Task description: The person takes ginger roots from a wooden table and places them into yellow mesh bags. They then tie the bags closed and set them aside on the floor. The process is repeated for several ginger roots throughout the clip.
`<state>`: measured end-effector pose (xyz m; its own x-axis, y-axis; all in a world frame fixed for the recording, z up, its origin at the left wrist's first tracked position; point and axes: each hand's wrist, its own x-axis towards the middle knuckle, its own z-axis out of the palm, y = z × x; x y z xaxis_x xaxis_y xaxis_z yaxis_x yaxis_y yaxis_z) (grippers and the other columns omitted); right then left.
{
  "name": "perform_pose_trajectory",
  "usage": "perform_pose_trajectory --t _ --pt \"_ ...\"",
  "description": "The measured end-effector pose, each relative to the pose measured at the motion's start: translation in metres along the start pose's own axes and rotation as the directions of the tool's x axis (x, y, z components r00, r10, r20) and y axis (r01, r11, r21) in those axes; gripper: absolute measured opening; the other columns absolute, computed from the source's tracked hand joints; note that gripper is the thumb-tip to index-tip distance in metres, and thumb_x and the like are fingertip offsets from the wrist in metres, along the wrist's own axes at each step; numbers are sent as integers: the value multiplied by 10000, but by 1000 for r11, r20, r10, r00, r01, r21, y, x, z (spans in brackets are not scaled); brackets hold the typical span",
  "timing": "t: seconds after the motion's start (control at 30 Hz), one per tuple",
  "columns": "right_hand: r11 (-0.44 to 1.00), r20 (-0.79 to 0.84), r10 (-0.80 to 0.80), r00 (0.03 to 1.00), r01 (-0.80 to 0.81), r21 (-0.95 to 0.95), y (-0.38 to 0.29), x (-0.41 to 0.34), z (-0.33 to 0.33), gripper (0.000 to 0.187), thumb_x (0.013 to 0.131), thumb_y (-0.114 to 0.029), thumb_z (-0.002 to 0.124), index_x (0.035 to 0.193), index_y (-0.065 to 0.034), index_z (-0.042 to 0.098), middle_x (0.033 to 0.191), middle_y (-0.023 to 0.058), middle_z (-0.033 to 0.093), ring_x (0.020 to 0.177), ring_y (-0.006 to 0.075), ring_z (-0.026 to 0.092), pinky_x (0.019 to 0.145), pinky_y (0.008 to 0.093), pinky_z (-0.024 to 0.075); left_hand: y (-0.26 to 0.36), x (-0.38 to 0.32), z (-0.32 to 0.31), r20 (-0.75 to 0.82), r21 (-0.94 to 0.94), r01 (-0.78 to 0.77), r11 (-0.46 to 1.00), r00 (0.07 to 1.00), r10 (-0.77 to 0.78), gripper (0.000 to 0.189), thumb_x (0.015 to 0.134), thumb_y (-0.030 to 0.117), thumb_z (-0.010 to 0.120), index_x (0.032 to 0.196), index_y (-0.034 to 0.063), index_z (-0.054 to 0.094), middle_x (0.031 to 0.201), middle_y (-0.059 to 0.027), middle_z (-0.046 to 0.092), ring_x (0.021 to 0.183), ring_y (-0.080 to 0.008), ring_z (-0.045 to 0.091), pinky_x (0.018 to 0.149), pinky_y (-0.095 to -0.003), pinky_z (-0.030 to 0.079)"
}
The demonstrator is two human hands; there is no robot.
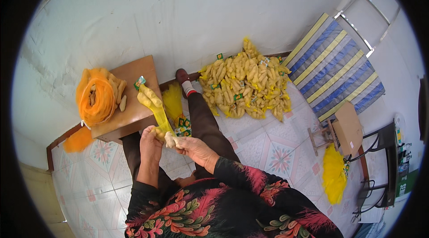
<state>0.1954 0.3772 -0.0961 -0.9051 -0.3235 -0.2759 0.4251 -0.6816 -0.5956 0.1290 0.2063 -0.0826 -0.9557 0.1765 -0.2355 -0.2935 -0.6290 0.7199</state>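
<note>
My left hand (150, 145) grips the gathered mouth end of a yellow mesh bag (161, 117). The bag stretches up to a small wooden table (134, 73), where its far end lies with pieces of what looks like ginger root (149, 96) inside. A green printed tag (140, 83) hangs off that far end. Between the fingers of my right hand (197, 150) is a pale knobby ginger piece (171, 140), held right at the bag's mouth. Whether it touches the mesh is hard to tell.
An orange mesh sack of ginger (97, 100) stands on the table, a loose piece (123, 103) beside it. Filled yellow bags (246, 83) are heaped against the wall. Unfilled yellow mesh bags (173, 100) hang by my knees. Rightward are a striped board (338, 70) and a cardboard box (348, 127).
</note>
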Motion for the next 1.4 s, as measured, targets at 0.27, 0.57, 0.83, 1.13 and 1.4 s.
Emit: perform_pose_trajectory --t 0.27,0.57,0.83,1.13,1.4 --pt "998 -12 -52 999 53 23 -11 6 6 326 885 -222 629 1126 -10 579 1070 40 606 974 128 577 850 275 465 5 8 12 6 471 -114 875 992 126 276 799 0 468 1071 19 510 941 -62 552 824 -146 562 744 -271 475" --pt "988 -131 -149 980 140 -69 -17 -10 17 297 838 -157 637 1109 -46 583 927 -11 593 797 91 548 682 238 447 5 0 14 199 923 -297 245 912 357 268 815 261 647 830 -5 625 762 -202 625 723 -315 639 664 -358 486" --pt "980 111 144 983 -125 -156 -28 -25 48 264 879 -182 639 1062 -9 562 873 21 589 685 89 557 622 238 469 15 6 28 23 744 -178 644 970 242 229 834 217 693 821 2 616 702 -51 629 639 -103 565 617 -272 469" --pt "975 -129 54 990 -80 -209 -29 -3 38 252 896 -245 616 989 -14 575 820 39 610 644 107 569 572 248 478 13 -6 14 15 700 -212 682 959 283 219 863 211 662 805 8 603 663 -12 594 607 -60 511 560 -249 442" --pt "467 -91 -444 891 144 -873 -14 8 43 320 907 -287 585 895 30 546 664 100 601 522 134 570 515 300 458 2 -25 38 230 925 -343 165 850 474 126 838 183 651 871 70 609 725 -158 627 681 -313 638 593 -361 502"
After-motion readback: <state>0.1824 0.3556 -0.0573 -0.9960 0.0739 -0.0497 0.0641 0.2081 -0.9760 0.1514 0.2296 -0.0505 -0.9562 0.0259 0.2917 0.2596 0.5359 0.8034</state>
